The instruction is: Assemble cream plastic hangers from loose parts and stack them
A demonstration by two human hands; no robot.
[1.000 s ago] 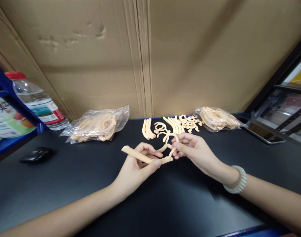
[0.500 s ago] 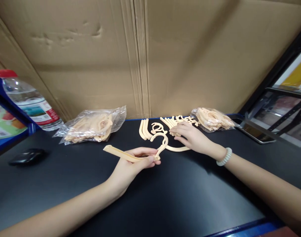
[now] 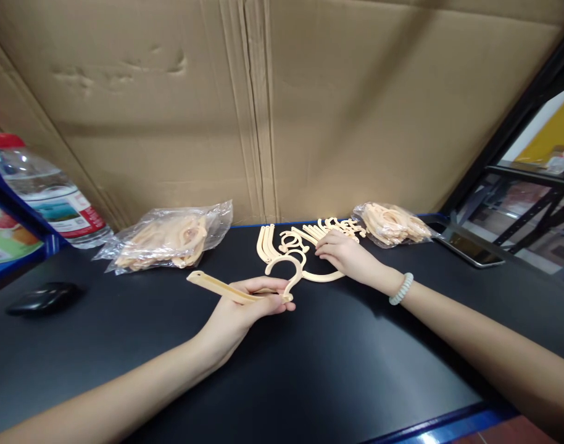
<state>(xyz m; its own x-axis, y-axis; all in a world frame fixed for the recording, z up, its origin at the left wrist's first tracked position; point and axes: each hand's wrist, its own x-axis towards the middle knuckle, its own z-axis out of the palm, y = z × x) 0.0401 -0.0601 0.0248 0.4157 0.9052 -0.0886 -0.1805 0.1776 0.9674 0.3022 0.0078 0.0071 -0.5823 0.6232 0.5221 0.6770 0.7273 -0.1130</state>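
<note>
My left hand [image 3: 245, 305] is closed on a cream plastic hanger arm [image 3: 212, 285] with a hook [image 3: 284, 271] fitted at its right end, held just above the black table [image 3: 310, 370]. My right hand [image 3: 344, 254] reaches to the back of the table and rests on a row of loose cream arm pieces [image 3: 310, 234], fingers curled over them. A curved arm piece [image 3: 321, 277] lies on the table just in front of that hand. Whether the fingers grip a piece is hidden.
Two clear bags of cream parts lie at the back, one left [image 3: 168, 237], one right [image 3: 390, 225]. More curved pieces [image 3: 265, 242] and hooks [image 3: 291, 237] sit between them. A water bottle [image 3: 45, 191] and a black mouse [image 3: 41, 297] are at the left. A cardboard wall stands behind.
My right hand let go of the hook assembly and moved back to the loose pieces. The left hand kept the arm with the hook and shifted slightly left.
</note>
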